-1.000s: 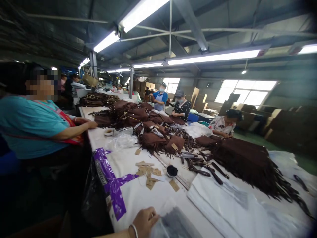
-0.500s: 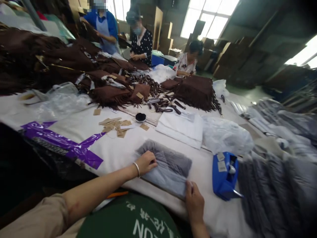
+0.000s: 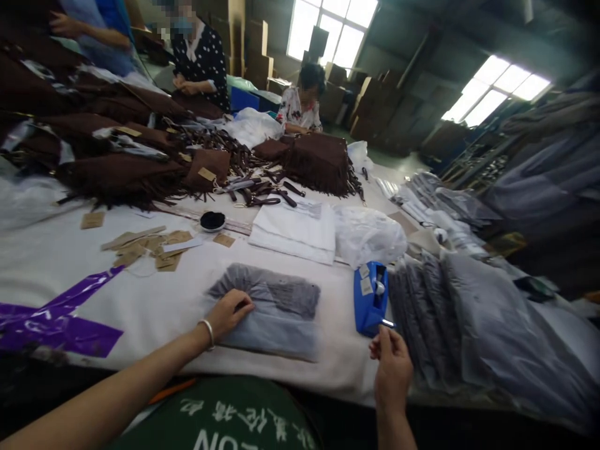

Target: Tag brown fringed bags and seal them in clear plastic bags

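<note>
A flat grey item in a clear plastic bag (image 3: 281, 325) lies on the white table in front of me. My left hand (image 3: 230, 317) rests on the bag's left part, fingers curled together; whether it grips the plastic is hidden. At the front end of a blue tape dispenser (image 3: 370, 300), my right hand (image 3: 392, 356) is closed in a pinch, thumb and index finger at the dispenser's cutting edge. What lies between those fingertips is too small to make out.
Bagged grey items (image 3: 422, 319) are lined up at the right. Behind the bag are white sheets (image 3: 293, 231), brown tags (image 3: 171, 250) and a black-filled small dish (image 3: 212, 220). Brown fringed bags (image 3: 319, 162) and straps cover the back. Several people work across the table.
My right hand has left the bag's right edge and moved right to the tape dispenser. My left hand stays on the bag. The view has turned to the right.
</note>
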A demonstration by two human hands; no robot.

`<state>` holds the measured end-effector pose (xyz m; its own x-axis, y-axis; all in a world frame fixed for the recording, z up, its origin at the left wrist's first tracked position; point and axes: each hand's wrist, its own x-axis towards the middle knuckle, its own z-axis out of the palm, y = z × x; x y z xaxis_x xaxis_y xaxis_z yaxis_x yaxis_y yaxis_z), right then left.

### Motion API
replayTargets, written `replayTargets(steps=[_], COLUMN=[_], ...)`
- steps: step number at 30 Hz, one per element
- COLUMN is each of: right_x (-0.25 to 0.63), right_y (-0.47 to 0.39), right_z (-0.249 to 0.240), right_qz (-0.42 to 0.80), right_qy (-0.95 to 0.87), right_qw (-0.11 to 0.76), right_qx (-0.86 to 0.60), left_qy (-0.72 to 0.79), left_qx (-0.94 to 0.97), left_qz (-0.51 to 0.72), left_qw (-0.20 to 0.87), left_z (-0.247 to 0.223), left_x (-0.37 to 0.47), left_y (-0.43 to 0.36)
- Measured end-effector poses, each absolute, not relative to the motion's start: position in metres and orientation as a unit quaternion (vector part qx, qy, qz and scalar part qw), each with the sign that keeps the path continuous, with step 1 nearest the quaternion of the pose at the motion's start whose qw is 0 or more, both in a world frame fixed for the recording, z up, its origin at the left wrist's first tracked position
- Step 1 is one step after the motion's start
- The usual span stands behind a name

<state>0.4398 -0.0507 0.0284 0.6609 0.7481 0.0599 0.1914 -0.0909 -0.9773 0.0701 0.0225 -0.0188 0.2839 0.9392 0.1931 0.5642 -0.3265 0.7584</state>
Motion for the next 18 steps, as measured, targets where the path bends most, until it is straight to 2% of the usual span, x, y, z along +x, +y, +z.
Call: replayTargets(steps=[3,9,14,16,18], right_x=[0.416,0.325,0.274,0.265,0.259], right_y=[-0.048,-0.024,-0.004,-0.003,0.001], right_z=[0.035,0.043,0.045,0.042,0.039], right_qz=[0.248,0.202,0.193,0.222,0.277], right_qy=[-0.493,-0.784,-0.847,-0.837,-0.812], right_qw=[0.494,0.371,0.161,0.126,0.130], right_qx=[-0.672,-0.454,-0.469,-0.484,-0.497], left_qy=[0.521,0.555,0.563,0.575,0.588], left_qx=[0.711,0.684,0.676,0.675,0.676], left_qz=[0.321,0.286,0.243,0.229,0.221], left_qw=[0.347,0.378,0.409,0.401,0.385], left_z=[-0.009,0.000,0.000,0.004,0.008], left_x=[0.071,0.073,0.074,0.077,0.079], left_y=[0.019,0.019,0.031,0.030,0.028])
